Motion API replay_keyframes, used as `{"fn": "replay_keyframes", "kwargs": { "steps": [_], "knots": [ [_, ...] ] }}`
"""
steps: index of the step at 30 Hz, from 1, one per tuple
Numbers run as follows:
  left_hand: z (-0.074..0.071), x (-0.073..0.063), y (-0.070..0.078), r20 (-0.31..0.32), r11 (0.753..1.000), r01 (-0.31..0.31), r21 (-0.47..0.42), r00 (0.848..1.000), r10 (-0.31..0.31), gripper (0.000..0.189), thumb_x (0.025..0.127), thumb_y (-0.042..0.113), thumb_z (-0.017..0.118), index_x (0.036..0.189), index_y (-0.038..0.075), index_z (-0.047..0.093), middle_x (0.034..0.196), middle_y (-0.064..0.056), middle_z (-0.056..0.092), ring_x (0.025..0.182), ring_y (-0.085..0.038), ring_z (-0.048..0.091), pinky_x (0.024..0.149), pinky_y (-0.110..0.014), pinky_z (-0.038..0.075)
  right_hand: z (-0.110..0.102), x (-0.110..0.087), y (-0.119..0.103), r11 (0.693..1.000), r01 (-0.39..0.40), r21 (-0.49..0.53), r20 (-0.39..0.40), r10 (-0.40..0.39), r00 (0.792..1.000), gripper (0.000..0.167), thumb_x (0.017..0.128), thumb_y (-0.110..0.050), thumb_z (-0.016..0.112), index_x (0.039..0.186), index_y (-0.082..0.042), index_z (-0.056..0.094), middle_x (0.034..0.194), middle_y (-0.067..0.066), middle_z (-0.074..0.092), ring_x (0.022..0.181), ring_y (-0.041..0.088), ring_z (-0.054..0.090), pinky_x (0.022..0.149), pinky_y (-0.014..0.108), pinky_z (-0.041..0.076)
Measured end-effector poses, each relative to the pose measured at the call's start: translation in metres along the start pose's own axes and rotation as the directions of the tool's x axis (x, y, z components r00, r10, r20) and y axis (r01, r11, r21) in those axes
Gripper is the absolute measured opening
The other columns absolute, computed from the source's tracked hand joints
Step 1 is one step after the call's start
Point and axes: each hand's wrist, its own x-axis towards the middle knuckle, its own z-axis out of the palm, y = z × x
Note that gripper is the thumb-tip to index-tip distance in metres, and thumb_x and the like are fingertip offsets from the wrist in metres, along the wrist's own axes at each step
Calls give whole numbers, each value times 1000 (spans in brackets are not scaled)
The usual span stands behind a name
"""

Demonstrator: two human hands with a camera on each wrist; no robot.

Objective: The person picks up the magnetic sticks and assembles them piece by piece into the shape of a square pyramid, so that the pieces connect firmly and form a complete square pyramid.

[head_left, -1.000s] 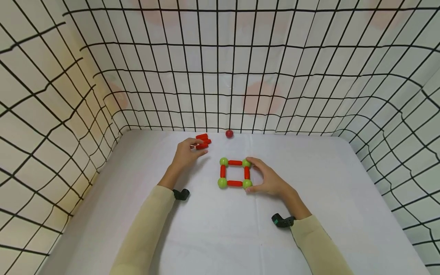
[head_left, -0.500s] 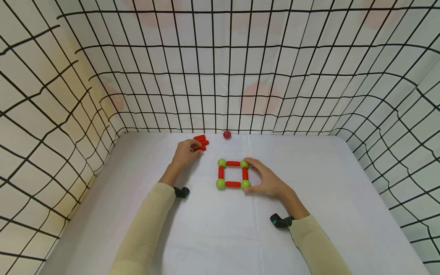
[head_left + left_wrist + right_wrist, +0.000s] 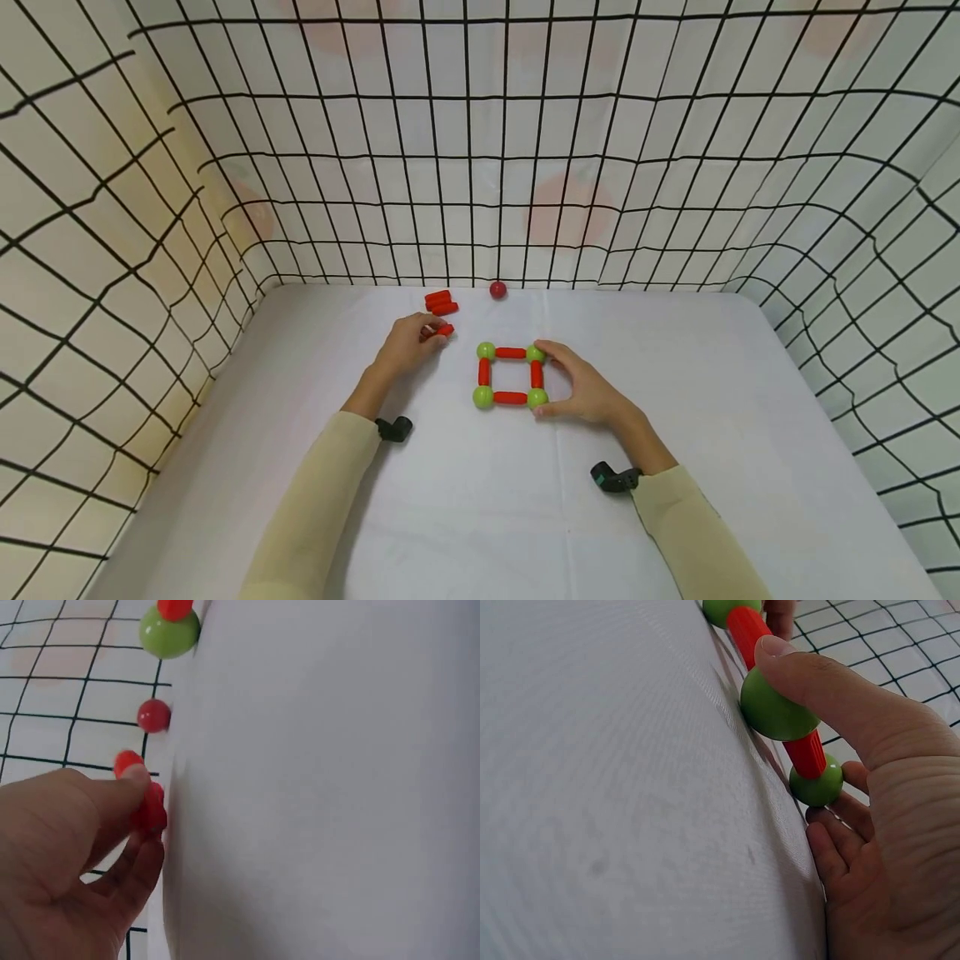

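Note:
My left hand [image 3: 403, 348] pinches a red rod [image 3: 446, 330] between thumb and fingers, just in front of the other loose red rods [image 3: 442, 303]. In the left wrist view the end of this rod [image 3: 127, 760] sticks out past the thumb. To the right lies a square of red rods joined by green balls [image 3: 483, 397] at its corners, flat on the white cloth. My right hand [image 3: 588, 393] holds the square by its two right corners, thumb on the near ball [image 3: 776, 709] and fingers at the far ball [image 3: 816, 780].
A dark red ball [image 3: 498, 290] sits at the back edge of the white-covered table [image 3: 480, 508]. Black wire mesh [image 3: 472, 158] rises along the back and both sides. Each wrist bears a small black camera [image 3: 615, 477].
My left hand has taken hold of one red rod and drawn it slightly toward me, away from the others. The right hand stays on the square; the head view shifts slightly.

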Motion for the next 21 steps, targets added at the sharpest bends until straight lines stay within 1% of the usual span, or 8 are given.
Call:
{"fn": "replay_keyframes", "kwargs": {
  "steps": [2, 4, 6, 9, 11, 14, 18, 21],
  "knots": [
    [2, -4, 2, 2, 997, -4, -83, 1000, 4, 33, 99, 21, 71, 130, 10, 67, 122, -7, 71, 112, -26, 67, 100, -41, 57, 0, 0, 0, 1000, -10, -2, 0, 10, 1000, 113, 70, -49, 94, 161, -28, 31, 167, 0, 31, 154, 28, 32, 126, 52, 28],
    [4, -8, 5, 1, 982, -20, -185, 1000, 20, 34, 99, 22, 71, 131, 12, 66, 123, -5, 71, 114, -25, 68, 101, -41, 57, 1, 0, 0, 1000, -20, -8, -4, 20, 1000, 113, 70, -50, 94, 161, -29, 31, 168, 0, 31, 154, 28, 32, 126, 52, 27],
    [7, -12, 8, 3, 960, -54, -273, 998, 57, 35, 99, 23, 71, 132, 14, 65, 123, -4, 72, 115, -24, 69, 102, -41, 57, 1, 0, 1, 1000, -26, -12, -5, 26, 1000, 113, 70, -52, 93, 161, -30, 30, 168, 0, 31, 154, 28, 32, 126, 53, 27],
    [10, -19, 13, 34, 915, -113, -387, 990, 137, 37, 98, 21, 72, 135, 16, 66, 125, -3, 72, 117, -23, 68, 104, -39, 56, 1, -1, 1, 999, -41, -19, -10, 41, 999, 114, 69, -55, 93, 161, -31, 30, 168, -2, 30, 155, 28, 32, 126, 53, 27],
    [13, -25, 16, 69, 892, -139, -429, 980, 186, 38, 97, 20, 73, 135, 15, 67, 126, -3, 72, 118, -22, 68, 103, -36, 56, 1, -2, 1, 999, -42, -15, -11, 42, 999, 114, 69, -55, 93, 161, -32, 30, 168, -2, 31, 155, 28, 32, 126, 54, 27],
    [15, -34, 21, 122, 861, -166, -481, 960, 253, 39, 96, 14, 74, 134, 11, 69, 130, -6, 71, 118, -23, 68, 100, -34, 58, 1, -2, 1, 1000, -30, -4, -12, 30, 999, 114, 69, -52, 94, 161, -30, 30, 168, -2, 31, 155, 29, 31, 126, 55, 26],
    [20, -40, 27, 165, 836, -196, -512, 933, 320, 38, 94, 9, 75, 132, 8, 70, 129, -8, 72, 118, -23, 70, 96, -30, 59, 0, -1, 1, 1000, -19, 11, -6, 19, 1000, 113, 70, -49, 94, 162, -29, 30, 168, 0, 31, 154, 30, 32, 126, 55, 26],
    [23, -41, 31, 181, 828, -208, -520, 921, 345, 38, 93, 8, 75, 131, 7, 71, 126, -9, 73, 118, -22, 70, 96, -30, 59, -1, -1, 1, 999, -25, 20, -3, 25, 1000, 113, 70, -48, 94, 161, -29, 30, 168, -1, 30, 154, 29, 32, 127, 53, 26]
  ]
}}
